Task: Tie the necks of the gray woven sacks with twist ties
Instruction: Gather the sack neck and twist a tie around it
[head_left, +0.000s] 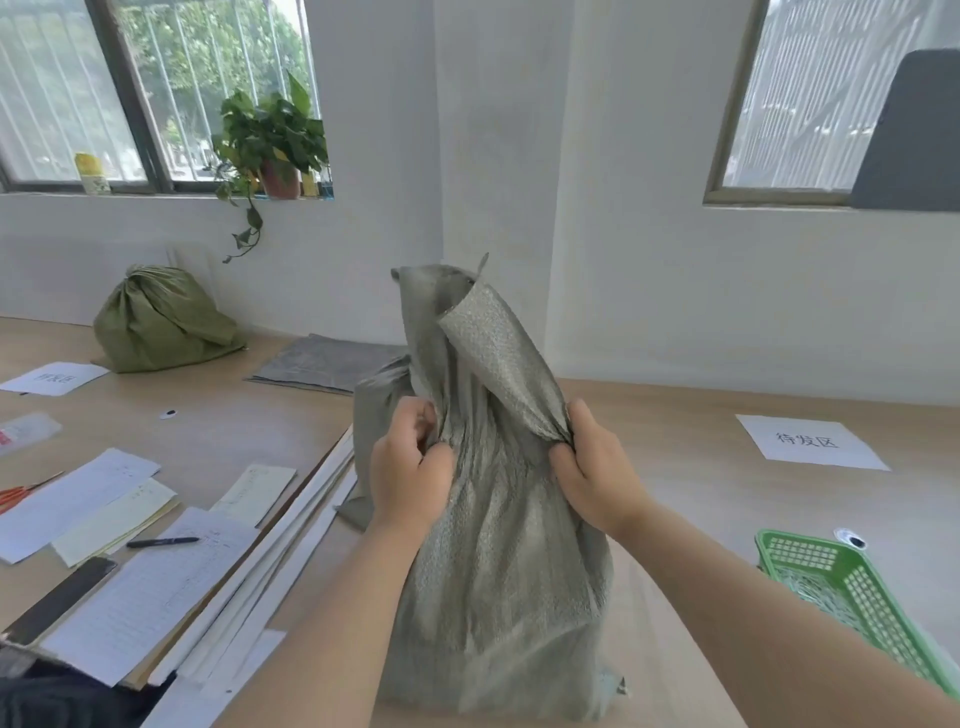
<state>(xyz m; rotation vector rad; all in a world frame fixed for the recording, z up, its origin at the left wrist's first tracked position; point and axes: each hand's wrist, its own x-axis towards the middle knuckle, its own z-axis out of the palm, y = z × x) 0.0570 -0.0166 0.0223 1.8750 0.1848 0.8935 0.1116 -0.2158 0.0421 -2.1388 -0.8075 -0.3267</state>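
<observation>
A left hand (410, 470) pinches the gathered neck of a sack (498, 597) standing just left of a basket (857, 597); the right hand (597, 467) clamps its loose flap. Any slackening could let the stiff weave spring open before tying.

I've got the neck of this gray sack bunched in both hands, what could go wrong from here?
The left hand and right hand both grip the gray woven sack at its neck, with no tie visible; freeing one to reach the green plastic basket could let the loose top flap spring open. The upright sack might also tip onto the white papers.
</observation>
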